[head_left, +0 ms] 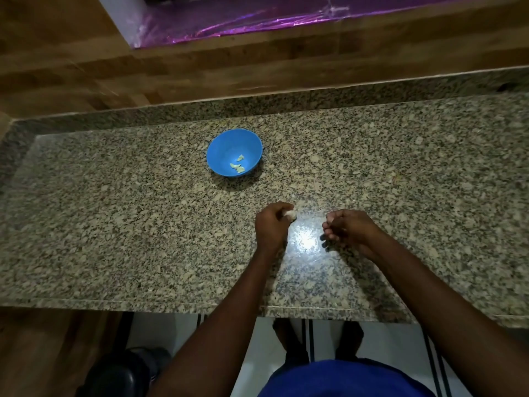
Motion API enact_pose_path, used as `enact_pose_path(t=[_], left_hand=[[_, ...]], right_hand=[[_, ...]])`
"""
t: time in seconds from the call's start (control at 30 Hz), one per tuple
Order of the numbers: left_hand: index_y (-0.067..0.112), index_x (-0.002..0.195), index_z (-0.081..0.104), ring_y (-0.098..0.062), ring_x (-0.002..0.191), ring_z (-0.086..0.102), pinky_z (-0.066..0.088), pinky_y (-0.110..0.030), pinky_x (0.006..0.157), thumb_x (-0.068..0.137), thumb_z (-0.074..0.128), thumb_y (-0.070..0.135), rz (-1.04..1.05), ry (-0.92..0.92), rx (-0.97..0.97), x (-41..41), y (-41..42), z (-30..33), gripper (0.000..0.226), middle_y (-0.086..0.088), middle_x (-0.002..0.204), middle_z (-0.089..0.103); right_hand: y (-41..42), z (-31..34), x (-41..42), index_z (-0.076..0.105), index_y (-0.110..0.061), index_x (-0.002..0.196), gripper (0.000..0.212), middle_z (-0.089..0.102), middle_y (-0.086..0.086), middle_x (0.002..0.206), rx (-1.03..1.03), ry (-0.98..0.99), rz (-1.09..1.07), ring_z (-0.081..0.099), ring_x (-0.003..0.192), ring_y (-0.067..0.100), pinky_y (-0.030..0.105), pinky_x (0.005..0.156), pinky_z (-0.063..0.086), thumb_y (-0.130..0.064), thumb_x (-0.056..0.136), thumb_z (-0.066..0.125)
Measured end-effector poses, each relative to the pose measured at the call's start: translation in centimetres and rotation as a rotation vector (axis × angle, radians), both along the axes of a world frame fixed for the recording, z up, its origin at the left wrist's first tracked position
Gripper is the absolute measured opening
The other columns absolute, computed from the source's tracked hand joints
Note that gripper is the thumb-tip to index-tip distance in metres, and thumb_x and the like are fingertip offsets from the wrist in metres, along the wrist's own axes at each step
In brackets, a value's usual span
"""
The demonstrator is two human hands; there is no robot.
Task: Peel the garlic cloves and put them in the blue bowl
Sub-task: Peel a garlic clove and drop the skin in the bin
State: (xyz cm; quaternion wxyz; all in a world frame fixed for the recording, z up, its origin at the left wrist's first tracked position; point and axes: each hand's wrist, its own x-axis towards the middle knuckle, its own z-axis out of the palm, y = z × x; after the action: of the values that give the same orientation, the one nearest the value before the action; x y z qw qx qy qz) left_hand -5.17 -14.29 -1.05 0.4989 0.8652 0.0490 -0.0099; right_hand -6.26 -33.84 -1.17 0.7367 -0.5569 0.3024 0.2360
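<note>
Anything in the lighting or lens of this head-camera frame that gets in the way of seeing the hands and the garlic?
Head view: dim overall; a bright glare patch on the counter lies between the hands; wide-angle bowing curves the counter edges; the garlic in the left hand is small and soft; whether the right hand holds anything is unclear; the blue bowl reads clearly.

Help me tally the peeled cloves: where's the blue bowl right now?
In the head view, the blue bowl sits on the granite counter, beyond and left of the left hand, with a few peeled cloves inside.
</note>
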Motion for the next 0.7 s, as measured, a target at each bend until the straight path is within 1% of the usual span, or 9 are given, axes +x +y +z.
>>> enact_pose_path(t=[0.1,0.13,0.23,0.3,0.4,0.5,0.57,0.63,0.7], left_hand=[[0.007,0.106,0.076,-0.012,0.095,0.064,0.049,-0.017,0.083,0.091,0.066,0.002,0.010,-0.196,0.173,-0.6,-0.7,0.1,0.018,-0.007,0.107,0.074],[0.008,0.108,0.075,-0.015,0.100,0.063,0.048,-0.020,0.087,0.091,0.063,0.000,0.014,-0.216,0.222,-1.0,-1.3,0.1,0.023,-0.006,0.110,0.073],[0.009,0.111,0.074,-0.026,0.100,0.067,0.054,-0.037,0.087,0.090,0.057,0.001,-0.101,-0.152,0.194,-2.3,-3.0,-0.3,0.028,-0.007,0.111,0.070],[0.012,0.113,0.073,-0.026,0.101,0.066,0.053,-0.038,0.086,0.091,0.059,0.005,-0.197,-0.121,0.236,-2.9,-4.1,-1.0,0.027,-0.007,0.111,0.069],[0.011,0.120,0.070,-0.029,0.110,0.057,0.045,-0.040,0.093,0.094,0.061,0.011,-0.356,-0.143,0.406,-3.5,-4.6,-1.9,0.028,-0.009,0.116,0.067],[0.008,0.118,0.065,-0.033,0.108,0.051,0.043,-0.043,0.086,0.086,0.063,0.009,-0.491,-0.187,0.587,-3.8,-4.3,-2.5,0.031,-0.011,0.118,0.061],[0.008,0.119,0.063,-0.034,0.110,0.049,0.042,-0.043,0.084,0.085,0.063,0.009,-0.507,-0.178,0.634,-3.9,-4.0,-2.7,0.035,-0.012,0.123,0.059],[0.008,0.123,0.061,-0.033,0.113,0.048,0.042,-0.044,0.087,0.085,0.062,0.008,-0.525,-0.164,0.641,-4.0,-3.8,-2.7,0.038,-0.012,0.128,0.057],[0.008,0.128,0.059,-0.033,0.118,0.046,0.042,-0.045,0.091,0.087,0.060,0.009,-0.543,-0.150,0.635,-3.9,-3.7,-2.6,0.040,-0.012,0.134,0.054]], right_hand=[[-0.4,-0.1,-0.4,0.062,0.001,0.092,0.010,0.071,0.014,0.071,-0.046,-0.049,-0.059,0.063,0.056,0.022,0.028,0.044,0.054,0.006,0.097,0.056],[-0.5,-0.1,-0.5,0.063,0.002,0.094,0.007,0.073,0.014,0.072,-0.042,-0.063,-0.073,0.065,0.059,0.024,0.028,0.045,0.055,0.004,0.097,0.057],[-0.8,-0.1,-1.0,0.060,0.006,0.091,0.010,0.073,0.019,0.076,-0.095,-0.082,-0.072,0.070,0.060,0.028,0.031,0.048,0.057,-0.001,0.099,0.058],[-0.9,-0.1,-1.1,0.057,0.005,0.090,0.010,0.071,0.023,0.074,-0.188,-0.077,-0.042,0.067,0.058,0.033,0.034,0.047,0.057,0.000,0.099,0.056],[-1.4,-0.4,-1.2,0.060,0.002,0.082,0.015,0.069,0.025,0.072,-0.420,-0.136,0.040,0.060,0.051,0.028,0.039,0.054,0.058,0.004,0.096,0.055],[-2.2,-0.4,-1.4,0.071,-0.006,0.077,0.013,0.074,0.013,0.070,-0.725,-0.283,0.197,0.067,0.050,0.015,0.019,0.050,0.053,-0.002,0.088,0.067],[-2.7,-0.4,-1.3,0.073,-0.010,0.071,0.018,0.073,0.008,0.063,-0.802,-0.307,0.249,0.070,0.051,0.015,0.021,0.048,0.054,0.000,0.085,0.067],[-2.8,-0.7,-0.9,0.072,-0.012,0.066,0.022,0.070,0.004,0.056,-0.855,-0.297,0.298,0.070,0.051,0.017,0.027,0.054,0.058,0.002,0.081,0.067],[-2.5,-0.9,-0.5,0.074,-0.013,0.064,0.019,0.069,-0.002,0.056,-0.932,-0.306,0.397,0.068,0.055,0.011,0.018,0.058,0.052,0.000,0.078,0.071]])
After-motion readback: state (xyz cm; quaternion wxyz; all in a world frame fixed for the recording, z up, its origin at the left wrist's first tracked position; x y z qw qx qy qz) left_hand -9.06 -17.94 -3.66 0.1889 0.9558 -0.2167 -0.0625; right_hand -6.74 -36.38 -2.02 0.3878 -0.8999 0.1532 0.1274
